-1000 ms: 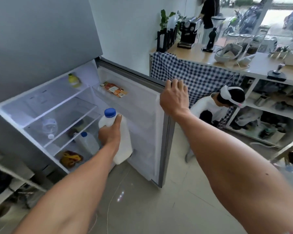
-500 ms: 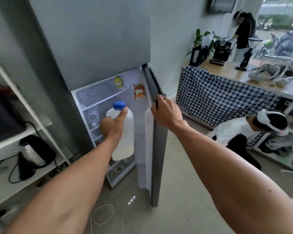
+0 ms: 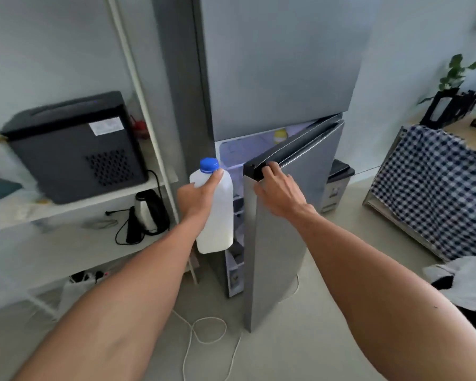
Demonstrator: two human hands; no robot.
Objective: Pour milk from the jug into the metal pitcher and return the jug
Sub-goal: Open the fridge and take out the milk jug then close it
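My left hand (image 3: pixel 197 196) grips a white milk jug (image 3: pixel 217 215) with a blue cap, held upright in front of the narrow opening of the grey fridge. My right hand (image 3: pixel 279 192) grasps the top corner of the lower fridge door (image 3: pixel 275 257), which stands only partly open. Inside, a lit shelf with a yellow item (image 3: pixel 280 135) shows through the gap. No metal pitcher is in view.
A white shelf unit (image 3: pixel 138 78) on the left holds a black appliance (image 3: pixel 72 147) and an electric kettle (image 3: pixel 149 213). A white cable (image 3: pixel 206 331) loops on the floor by the door. A checked cloth (image 3: pixel 434 193) covers a table at the right.
The jug has come out of the fridge in my left hand. The lower door has swung from wide open to nearly shut under my right hand, and my view has turned left.
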